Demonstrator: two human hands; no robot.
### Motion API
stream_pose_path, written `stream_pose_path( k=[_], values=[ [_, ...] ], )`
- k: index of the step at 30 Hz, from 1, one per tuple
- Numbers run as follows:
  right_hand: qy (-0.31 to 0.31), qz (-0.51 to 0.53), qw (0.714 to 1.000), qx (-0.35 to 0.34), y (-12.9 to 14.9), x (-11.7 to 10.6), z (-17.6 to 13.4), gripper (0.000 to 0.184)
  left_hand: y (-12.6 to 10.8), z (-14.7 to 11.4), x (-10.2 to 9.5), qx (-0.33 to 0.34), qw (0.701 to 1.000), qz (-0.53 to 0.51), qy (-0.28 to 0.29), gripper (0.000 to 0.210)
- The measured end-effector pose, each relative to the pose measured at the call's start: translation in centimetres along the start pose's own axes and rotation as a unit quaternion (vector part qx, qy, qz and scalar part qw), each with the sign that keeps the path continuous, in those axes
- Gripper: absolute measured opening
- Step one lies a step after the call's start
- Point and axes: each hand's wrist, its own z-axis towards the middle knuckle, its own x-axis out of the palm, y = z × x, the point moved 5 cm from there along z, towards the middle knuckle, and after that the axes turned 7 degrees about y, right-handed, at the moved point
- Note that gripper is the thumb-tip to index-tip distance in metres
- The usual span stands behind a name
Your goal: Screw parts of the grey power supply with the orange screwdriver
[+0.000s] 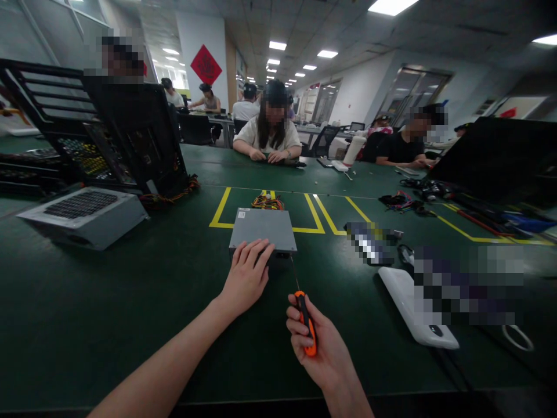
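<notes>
A grey computer power supply (pixel 263 226) lies on the green table straight ahead, a bundle of coloured cables (pixel 268 201) behind it. My left hand (pixel 247 277) rests on its near top edge with the fingers stretched out over the surface. In my right hand (pixel 319 339) is an orange and black screwdriver (pixel 311 335), the fingers wrapped round its handle. Its thin shaft points away from me to the right end of the unit's near face. Whether the tip sits in a screw is too small to tell.
Another power supply (pixel 93 223) lies at left, before an upright black computer case (pixel 130 136). At right are a white power bank-like object (pixel 415 307), cables (pixel 402 201) and a dark panel (pixel 496 159). A co-worker (pixel 270 130) sits across the table. Yellow tape (pixel 317 215) marks the tabletop.
</notes>
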Motion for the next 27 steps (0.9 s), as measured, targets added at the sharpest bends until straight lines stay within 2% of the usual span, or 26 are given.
stream_pose_path(
  k=[2,7,12,16,20,27],
  values=[
    [0.007,0.006,1.0,0.006,-0.05,0.17,-0.03,0.025,0.05,0.01,0.03,-0.001,1.0,-0.001,0.004,0.044],
    [-0.012,0.024,0.999,-0.017,0.11,0.27,-0.13,0.016,0.1,0.03,-0.01,-0.001,1.0,-0.01,0.007,0.044],
    [-0.001,0.0,1.0,-0.001,-0.03,0.19,-0.07,0.022,0.02,0.04,-0.04,-0.004,1.0,-0.009,0.002,0.044],
    [0.017,0.024,1.0,-0.008,0.1,0.22,-0.09,0.023,-0.03,0.03,0.0,-0.004,1.0,-0.013,0.001,0.045],
    [0.006,0.024,1.0,-0.018,0.3,0.07,-0.14,0.018,-0.1,0.06,0.04,-0.007,1.0,-0.006,0.001,0.044],
    [0.009,0.001,1.0,-0.006,0.29,0.36,-0.08,0.023,-0.16,0.07,0.05,-0.015,1.0,-0.005,-0.011,0.043]
  ],
)
